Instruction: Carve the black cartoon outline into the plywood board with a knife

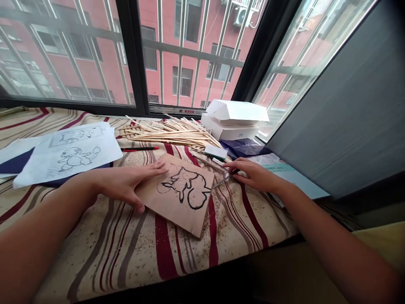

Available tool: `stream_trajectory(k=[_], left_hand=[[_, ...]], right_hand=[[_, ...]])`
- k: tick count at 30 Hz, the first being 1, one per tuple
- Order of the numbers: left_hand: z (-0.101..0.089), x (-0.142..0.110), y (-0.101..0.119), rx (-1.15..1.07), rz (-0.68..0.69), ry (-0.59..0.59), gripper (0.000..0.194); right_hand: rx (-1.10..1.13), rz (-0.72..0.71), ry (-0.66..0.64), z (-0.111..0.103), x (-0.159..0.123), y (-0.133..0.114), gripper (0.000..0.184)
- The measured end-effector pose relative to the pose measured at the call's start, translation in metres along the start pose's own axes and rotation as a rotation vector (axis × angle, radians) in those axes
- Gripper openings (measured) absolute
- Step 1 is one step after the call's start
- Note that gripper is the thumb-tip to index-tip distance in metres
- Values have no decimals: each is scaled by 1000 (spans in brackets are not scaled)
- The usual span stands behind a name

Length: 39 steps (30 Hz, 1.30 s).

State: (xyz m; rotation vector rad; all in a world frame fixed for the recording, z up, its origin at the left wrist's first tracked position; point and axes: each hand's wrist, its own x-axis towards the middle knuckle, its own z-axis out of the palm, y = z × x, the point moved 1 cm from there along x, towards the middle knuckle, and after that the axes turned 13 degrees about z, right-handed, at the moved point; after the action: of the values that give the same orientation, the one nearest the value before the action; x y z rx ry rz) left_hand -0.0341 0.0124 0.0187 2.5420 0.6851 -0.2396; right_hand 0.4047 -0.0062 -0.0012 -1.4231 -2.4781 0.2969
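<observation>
A thin wooden board [177, 211] lies tilted on the striped cloth, bearing a thick black outline of a cartoon figure and fainter pencil lines. My left hand [123, 185] rests against its left side, fingers and thumb spread, fingertips on the upper left part. Just beyond the right edge of the board, my right hand [253, 174] is closed on a slim carving tool [221, 181] with a dark handle and a metal shaft. The tool's tip is near the board's right edge; whether it touches cannot be made out. Small wood shavings lie scattered around the board.
Paper sheets with drawings [79, 156] lie at the left, beside a red and black pen [139, 149]. Behind are a heap of thin wooden sticks [177, 133] and a white box [234, 126]. A white and green block [215, 152] and a pale blue box [300, 179] lie to the right.
</observation>
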Motion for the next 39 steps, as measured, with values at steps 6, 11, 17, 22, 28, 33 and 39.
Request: stream_trajectory(k=[6, 11, 17, 22, 28, 33, 39], left_hand=[[-2, 9, 19, 90, -96, 9, 122], [5, 20, 42, 193, -135, 37, 112], [15, 29, 59, 316, -160, 62, 108], [17, 31, 59, 332, -114, 113, 107], [18, 34, 57, 353, -98, 98, 107], [15, 35, 59, 370, -104, 72, 108], [15, 34, 57, 367, -93, 93, 109]], right_hand=[[-152, -84, 105, -13, -4, 3, 27], [-222, -32, 148, -41, -18, -37, 29], [59, 145, 251, -1, 3, -106, 27], [-25, 238, 159, 46, 35, -117, 43], [-197, 266, 32, 49, 34, -124, 49], [-359, 240, 32, 50, 39, -147, 56], [-517, 273, -11, 47, 30, -161, 57]])
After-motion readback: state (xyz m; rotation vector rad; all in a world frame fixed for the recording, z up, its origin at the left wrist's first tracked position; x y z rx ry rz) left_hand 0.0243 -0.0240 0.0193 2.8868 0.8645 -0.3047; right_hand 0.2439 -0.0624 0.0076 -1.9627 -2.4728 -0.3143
